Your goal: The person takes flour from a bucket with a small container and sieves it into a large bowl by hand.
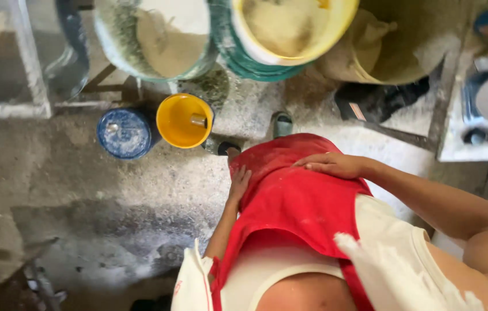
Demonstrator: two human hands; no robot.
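Both your hands lie flat on the red apron (296,201), fingers spread, gripping nothing: left hand (238,183) pressed on the apron's left edge, right hand (330,165) laid across its top near the hem. The apron hangs over your front, well above the dusty concrete floor (82,190). Risk from here, as I judge it: powder already on your white shirt (394,253) suggests your palms may be dusty, so wiping on the apron smears it further. Just beyond the apron's hem sit a yellow cup (183,121) and a blue tin (124,132), both open; a step forward from your sandalled feet (281,124) could kick them over. Further past the apron, big buckets of pale powder (278,26) crowd the floor, so a stumble there tips or spills them. Floor looks gritty, so footing may slip.
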